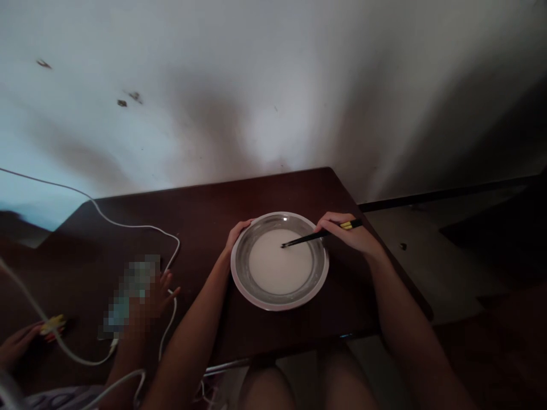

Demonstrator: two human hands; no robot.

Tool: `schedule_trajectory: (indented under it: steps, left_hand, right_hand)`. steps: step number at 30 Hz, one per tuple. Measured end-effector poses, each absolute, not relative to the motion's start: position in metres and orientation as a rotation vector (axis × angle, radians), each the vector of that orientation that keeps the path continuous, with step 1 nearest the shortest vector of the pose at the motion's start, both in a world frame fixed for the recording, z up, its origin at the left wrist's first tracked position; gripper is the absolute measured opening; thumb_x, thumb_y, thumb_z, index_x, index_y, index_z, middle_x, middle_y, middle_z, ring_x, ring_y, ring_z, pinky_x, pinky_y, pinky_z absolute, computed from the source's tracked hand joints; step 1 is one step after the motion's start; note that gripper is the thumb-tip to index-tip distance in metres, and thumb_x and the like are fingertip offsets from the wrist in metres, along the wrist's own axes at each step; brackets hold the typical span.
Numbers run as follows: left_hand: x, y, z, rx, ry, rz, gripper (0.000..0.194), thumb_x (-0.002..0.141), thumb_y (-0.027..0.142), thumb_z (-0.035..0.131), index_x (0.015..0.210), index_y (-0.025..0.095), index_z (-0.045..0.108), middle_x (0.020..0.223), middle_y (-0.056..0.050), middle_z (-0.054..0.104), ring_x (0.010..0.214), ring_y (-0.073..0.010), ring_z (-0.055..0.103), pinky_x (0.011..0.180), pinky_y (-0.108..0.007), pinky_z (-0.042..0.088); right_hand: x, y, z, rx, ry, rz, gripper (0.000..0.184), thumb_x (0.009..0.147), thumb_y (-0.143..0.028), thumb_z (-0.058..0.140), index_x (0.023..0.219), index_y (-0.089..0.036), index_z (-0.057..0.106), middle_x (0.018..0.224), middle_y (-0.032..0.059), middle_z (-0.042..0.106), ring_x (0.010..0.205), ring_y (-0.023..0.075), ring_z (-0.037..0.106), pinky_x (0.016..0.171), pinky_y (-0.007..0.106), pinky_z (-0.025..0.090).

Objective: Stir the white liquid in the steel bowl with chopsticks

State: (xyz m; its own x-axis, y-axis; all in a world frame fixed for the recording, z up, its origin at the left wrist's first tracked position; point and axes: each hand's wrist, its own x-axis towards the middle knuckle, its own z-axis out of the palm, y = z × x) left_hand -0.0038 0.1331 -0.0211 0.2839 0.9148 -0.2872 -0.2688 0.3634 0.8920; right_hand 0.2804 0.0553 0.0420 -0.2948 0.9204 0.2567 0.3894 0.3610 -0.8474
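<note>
A wide metal bowl [280, 303] with a pale rim stands on the dark table and holds a milky white liquid [280, 267]. Round the bowl's left side my left hand [238, 233] is closed, its fingers partly hidden behind the rim. My right hand [344, 229], at the bowl's upper right, grips a pair of black chopsticks [301, 239] with yellow marks near the top. Their tips touch the liquid near its middle and lie close together.
At left, another person's hand [160, 293] is over a pixelated phone-like device [132, 290] with a white cable [164, 229]. That side also shows another hand [19, 344] by a small yellow-red object [53, 326]. Behind the dark table [273, 188] rises a marked wall [273, 85].
</note>
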Motion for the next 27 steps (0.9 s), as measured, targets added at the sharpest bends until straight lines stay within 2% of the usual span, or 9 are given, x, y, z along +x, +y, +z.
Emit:
schedule_trajectory:
  steps: [5,10,13,16,19,22,27]
  left_hand:
    - [-0.0030,0.1334,-0.0195,0.861,0.963,0.919,0.039,0.063,0.036,0.056,0.092,0.014,0.070,0.084,-0.006,0.069,0.087,-0.0259,0.061,0.079,-0.033,0.046]
    - [-0.0027,0.1341,-0.0211,0.845,0.979,0.943,0.036,0.063,0.034,0.056,0.090,0.014,0.070,0.082,-0.006,0.070,0.087,-0.0263,0.061,0.078,-0.034,0.047]
    - [-0.0026,0.1337,-0.0215,0.838,0.947,0.922,0.037,0.064,0.034,0.056,0.091,0.014,0.070,0.083,-0.005,0.070,0.087,-0.0255,0.061,0.078,-0.033,0.047]
    - [-0.0025,0.1332,-0.0208,0.836,0.926,0.915,0.038,0.064,0.035,0.056,0.093,0.014,0.070,0.084,-0.005,0.070,0.087,-0.0254,0.061,0.078,-0.032,0.047]
    - [-0.0028,0.1334,-0.0208,0.829,0.936,0.931,0.037,0.063,0.034,0.057,0.091,0.014,0.070,0.083,-0.005,0.070,0.086,-0.0258,0.061,0.077,-0.032,0.047]
    - [-0.0035,0.1344,-0.0223,0.822,0.936,0.926,0.036,0.064,0.033,0.056,0.091,0.014,0.070,0.082,-0.005,0.070,0.086,-0.0256,0.062,0.077,-0.032,0.047]
    - [-0.0030,0.1343,-0.0226,0.821,0.937,0.936,0.036,0.064,0.033,0.057,0.091,0.014,0.070,0.082,-0.005,0.070,0.086,-0.0255,0.062,0.077,-0.032,0.047]
  right_hand:
    - [0.2776,0.0542,0.0433,-1.082,-1.927,1.007,0.026,0.086,-0.033,0.047,0.079,-0.018,0.067,0.081,0.0035,0.067,0.078,0.0153,0.061,0.071,0.028,0.044]
    - [0.2782,0.0552,0.0417,-1.140,-1.887,0.866,0.024,0.086,-0.032,0.048,0.080,-0.019,0.068,0.082,0.0031,0.066,0.079,0.0154,0.060,0.072,0.028,0.043]
    - [0.2791,0.0545,0.0428,-1.122,-1.856,0.922,0.027,0.087,-0.031,0.046,0.076,-0.018,0.067,0.077,0.0023,0.066,0.075,0.0142,0.060,0.070,0.026,0.044]
    - [0.2770,0.0548,0.0419,-1.081,-1.931,0.997,0.025,0.086,-0.031,0.047,0.079,-0.018,0.068,0.081,0.0029,0.067,0.078,0.0145,0.061,0.070,0.026,0.043]
    - [0.2778,0.0559,0.0405,-1.105,-1.935,0.929,0.023,0.085,-0.032,0.049,0.082,-0.019,0.068,0.084,0.0031,0.067,0.081,0.0154,0.060,0.072,0.026,0.043]
    - [0.2810,0.0556,0.0414,-1.133,-1.858,0.890,0.025,0.086,-0.031,0.048,0.078,-0.019,0.067,0.080,0.0025,0.066,0.078,0.0149,0.060,0.072,0.026,0.043]
    - [0.2775,0.0545,0.0411,-1.068,-1.928,1.019,0.025,0.087,-0.032,0.048,0.080,-0.018,0.068,0.081,0.0032,0.067,0.078,0.0147,0.061,0.071,0.026,0.044]
